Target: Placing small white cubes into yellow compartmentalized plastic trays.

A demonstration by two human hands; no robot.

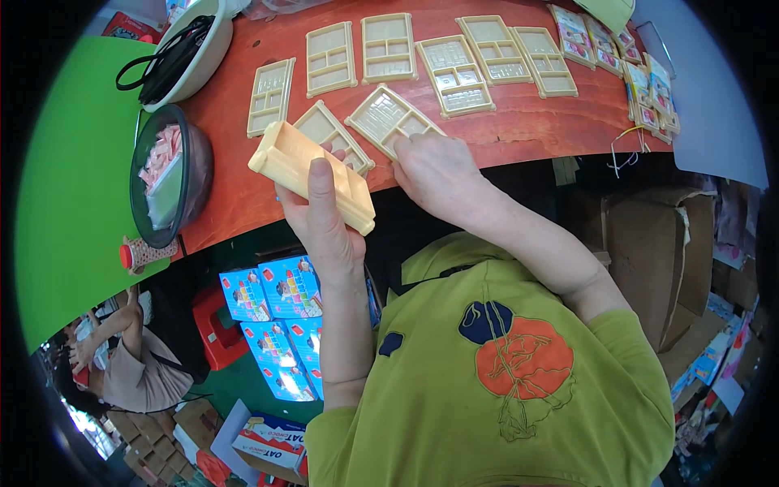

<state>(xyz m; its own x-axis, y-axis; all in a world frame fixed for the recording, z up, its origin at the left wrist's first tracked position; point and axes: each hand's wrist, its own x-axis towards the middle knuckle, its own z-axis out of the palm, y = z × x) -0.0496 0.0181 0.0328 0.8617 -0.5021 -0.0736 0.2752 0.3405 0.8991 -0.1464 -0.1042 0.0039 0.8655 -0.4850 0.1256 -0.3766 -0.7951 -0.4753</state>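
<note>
Left hand (324, 215) is closed around a cream plastic tray stack (312, 174), thumb laid flat along its top face, fingers wrapped beneath. The stack is held tilted just over the near edge of the red-brown table (519, 130), partly covering a single tray lying beneath it. Right hand (434, 166) rests knuckles-up on the table edge, fingers curled down onto the near corner of a flat cream tray (389, 118); the fingertips are hidden, so whether it pinches or only presses cannot be told.

Table edge curves across the view; both hands work right at that rim, the body close below it. Free surface is a narrow strip between the hands and the far row of trays (422, 53), which lie side by side, a few overlapping, in an arc. To the right, a run of small colourful printed cards (604, 36) follows the edge.

Trays: rigid, matte, rectangular, divided into compartments by raised ribs. Table: glossy, streaked finish.

Left of the stack, a dark round bowl (195, 174) holds pink pieces and sits near the table's left edge, by a green board (73, 178). A cream bowl (203, 57) with black straps stands behind it.
</note>
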